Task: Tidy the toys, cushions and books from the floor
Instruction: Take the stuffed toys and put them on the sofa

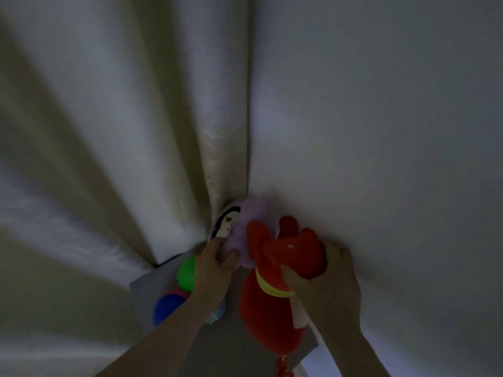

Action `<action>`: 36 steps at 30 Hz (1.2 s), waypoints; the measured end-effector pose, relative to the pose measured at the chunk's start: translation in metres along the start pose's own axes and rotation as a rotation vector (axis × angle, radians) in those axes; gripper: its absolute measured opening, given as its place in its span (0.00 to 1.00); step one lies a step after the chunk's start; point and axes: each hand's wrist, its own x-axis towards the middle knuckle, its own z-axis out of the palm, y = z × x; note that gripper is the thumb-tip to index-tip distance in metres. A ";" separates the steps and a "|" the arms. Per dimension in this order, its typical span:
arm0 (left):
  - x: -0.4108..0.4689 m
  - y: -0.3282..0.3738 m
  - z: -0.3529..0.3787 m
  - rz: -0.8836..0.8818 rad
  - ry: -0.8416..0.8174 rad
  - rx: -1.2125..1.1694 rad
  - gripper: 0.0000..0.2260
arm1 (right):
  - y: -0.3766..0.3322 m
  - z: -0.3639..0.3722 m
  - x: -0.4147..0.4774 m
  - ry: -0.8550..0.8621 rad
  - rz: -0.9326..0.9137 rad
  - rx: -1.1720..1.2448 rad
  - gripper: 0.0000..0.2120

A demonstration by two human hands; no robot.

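Right hand [324, 278] gripping red plush toy [272, 303] by its head. Left hand [215, 265] clutching purple plush [242, 235], in the corner by the curtain [114, 131]. 2 spiky balls [187, 272] beside left wrist.

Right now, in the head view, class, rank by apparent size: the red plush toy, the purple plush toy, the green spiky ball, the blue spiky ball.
1. red plush toy
2. purple plush toy, partly hidden
3. green spiky ball and blue spiky ball: alike, both partly hidden, so unranked
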 end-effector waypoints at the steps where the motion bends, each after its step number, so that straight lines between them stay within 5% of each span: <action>1: -0.004 0.006 -0.005 0.014 0.021 -0.018 0.13 | -0.006 -0.005 0.002 0.016 -0.026 0.017 0.37; 7: -0.030 0.046 -0.056 0.077 0.164 -0.093 0.05 | -0.057 -0.025 -0.006 0.039 -0.204 0.133 0.35; 16: -0.103 0.049 -0.173 0.060 0.387 -0.113 0.11 | -0.148 -0.026 -0.083 -0.103 -0.406 0.322 0.35; 25: -0.267 0.027 -0.318 0.013 0.669 -0.214 0.22 | -0.228 0.003 -0.237 -0.327 -0.715 0.329 0.33; 36: -0.482 -0.025 -0.445 -0.131 1.102 -0.204 0.20 | -0.303 0.068 -0.444 -0.673 -1.093 0.368 0.35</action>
